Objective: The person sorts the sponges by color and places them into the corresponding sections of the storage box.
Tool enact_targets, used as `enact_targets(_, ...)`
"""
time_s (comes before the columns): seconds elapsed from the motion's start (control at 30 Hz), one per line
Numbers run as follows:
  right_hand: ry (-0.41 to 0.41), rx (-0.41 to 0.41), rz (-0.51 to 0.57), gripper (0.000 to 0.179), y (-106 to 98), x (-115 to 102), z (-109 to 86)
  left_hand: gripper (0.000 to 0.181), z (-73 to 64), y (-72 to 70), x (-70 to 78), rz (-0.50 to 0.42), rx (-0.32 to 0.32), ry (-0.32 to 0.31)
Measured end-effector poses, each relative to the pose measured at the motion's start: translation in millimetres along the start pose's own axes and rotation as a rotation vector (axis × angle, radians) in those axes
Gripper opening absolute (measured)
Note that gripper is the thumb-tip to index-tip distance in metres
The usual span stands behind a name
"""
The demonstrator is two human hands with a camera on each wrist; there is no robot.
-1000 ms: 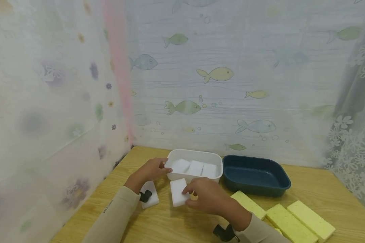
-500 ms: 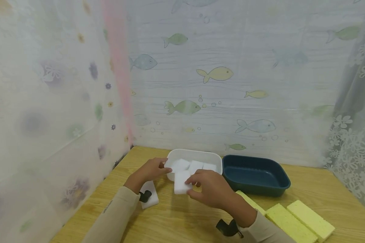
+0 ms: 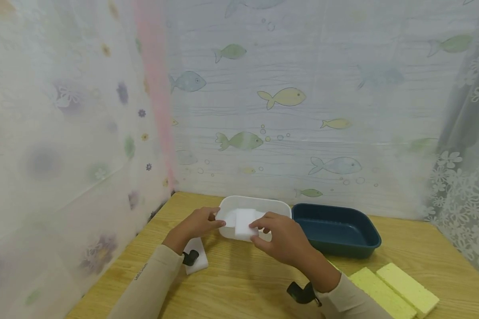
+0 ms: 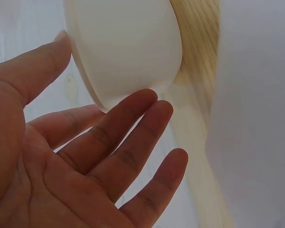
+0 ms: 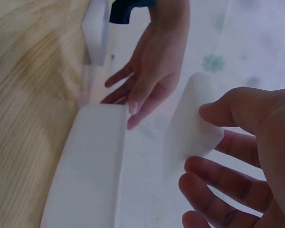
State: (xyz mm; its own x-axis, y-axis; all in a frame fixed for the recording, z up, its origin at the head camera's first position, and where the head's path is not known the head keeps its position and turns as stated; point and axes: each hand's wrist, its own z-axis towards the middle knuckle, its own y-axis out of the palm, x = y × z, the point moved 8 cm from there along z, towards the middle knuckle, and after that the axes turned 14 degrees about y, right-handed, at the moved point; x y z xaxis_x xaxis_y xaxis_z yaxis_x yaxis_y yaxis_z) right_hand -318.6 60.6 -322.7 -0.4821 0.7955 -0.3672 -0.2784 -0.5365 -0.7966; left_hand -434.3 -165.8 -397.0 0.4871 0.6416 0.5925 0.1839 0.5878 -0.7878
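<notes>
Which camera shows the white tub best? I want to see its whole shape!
The head view: it looks down on the white tub, showing its rim and part of its inside, though the held white block hides some. The left wrist view shows only one end, close up. The right wrist view shows some outer wall, cut off at the bottom.

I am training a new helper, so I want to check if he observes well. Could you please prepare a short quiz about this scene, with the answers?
1. Open question: What does the right hand pinch?
2. True or false: In the head view, the dark blue bin stands to the right of the white bin.
3. Fill the gap: The yellow sponges lie on the ____.

Key:
1. A white sponge block.
2. True.
3. Wood-grain table.
</notes>
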Motion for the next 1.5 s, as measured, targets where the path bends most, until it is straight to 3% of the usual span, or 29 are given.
enact_targets(0.27, 0.008, 0.081, -0.034, 0.022, -2.7, 15.4, 4.7, 0.073, -1.4, -2.1, -0.7, 0.007, -0.007, 0.003)
enact_targets(0.5, 0.071, 0.091, -0.057, 0.024, -1.9, 32.7, 12.7, 0.072, -2.4, -4.4, -1.4, 0.026, -0.002, 0.000)
enact_targets(0.87, 0.213, 0.054, -0.089, 0.027, 5.8, 52.9, 19.0, 0.071, -2.1, -5.1, -1.1, 0.022, -0.003, -0.006)
enact_targets(1.5, 0.317, -0.001, -0.178, 0.028, 23.5, 77.9, 17.0, 0.071, -1.5, 0.2, -0.6, 0.015, -0.008, 0.010)
